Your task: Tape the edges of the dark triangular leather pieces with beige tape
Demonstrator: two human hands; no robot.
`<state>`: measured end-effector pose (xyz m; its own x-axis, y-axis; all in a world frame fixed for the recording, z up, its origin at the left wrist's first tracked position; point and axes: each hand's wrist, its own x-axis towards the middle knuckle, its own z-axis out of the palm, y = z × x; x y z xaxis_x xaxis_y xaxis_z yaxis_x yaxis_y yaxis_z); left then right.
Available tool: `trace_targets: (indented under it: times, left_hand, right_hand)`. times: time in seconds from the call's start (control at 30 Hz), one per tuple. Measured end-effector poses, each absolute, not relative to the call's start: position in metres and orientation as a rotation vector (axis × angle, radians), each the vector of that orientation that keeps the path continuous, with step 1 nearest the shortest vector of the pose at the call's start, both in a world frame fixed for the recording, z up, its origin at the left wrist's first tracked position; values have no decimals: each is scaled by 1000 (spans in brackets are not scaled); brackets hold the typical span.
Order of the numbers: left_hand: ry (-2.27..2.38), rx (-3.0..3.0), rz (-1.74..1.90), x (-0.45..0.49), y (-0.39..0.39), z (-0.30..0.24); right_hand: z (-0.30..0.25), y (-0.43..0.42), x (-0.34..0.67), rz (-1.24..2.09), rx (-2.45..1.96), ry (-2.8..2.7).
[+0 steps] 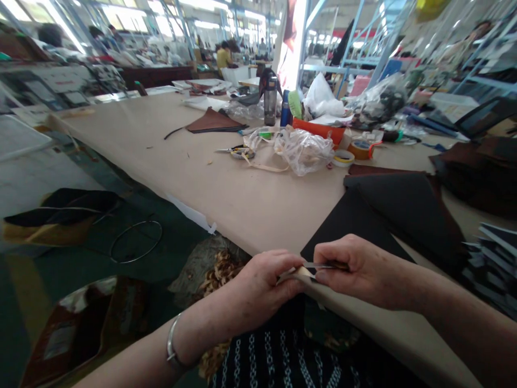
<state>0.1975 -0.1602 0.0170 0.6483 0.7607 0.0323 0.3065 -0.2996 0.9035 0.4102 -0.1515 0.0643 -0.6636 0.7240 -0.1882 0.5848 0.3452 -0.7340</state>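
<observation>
Left hand (271, 276): fingers clamped on small pale strip (304, 271), presumably steadying it; right hand (357, 271): fingers clamped on thin silvery blade (317, 265).

left hand (269, 277): pinching pale strip (304, 271) | right hand (357, 269): gripping thin metal tool (317, 265) | table (226, 196): plastic bag (305, 151), black sheet (353, 229)

Toward four o'clock, the right hand (355, 269) hides the rear end of a thin silvery metal blade (315, 265); the left hand (266, 285) partly covers a small pale strip (304, 272). Near eight, the bottom edge crops the brown open-topped bag (56, 342).
</observation>
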Motion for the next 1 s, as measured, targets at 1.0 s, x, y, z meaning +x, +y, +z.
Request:
trace_targets:
  times: [1.0]
  left_hand:
    - [1045, 1422, 940, 249, -173, 1]
  right_hand:
    - [17, -196, 412, -129, -1131, -2281]
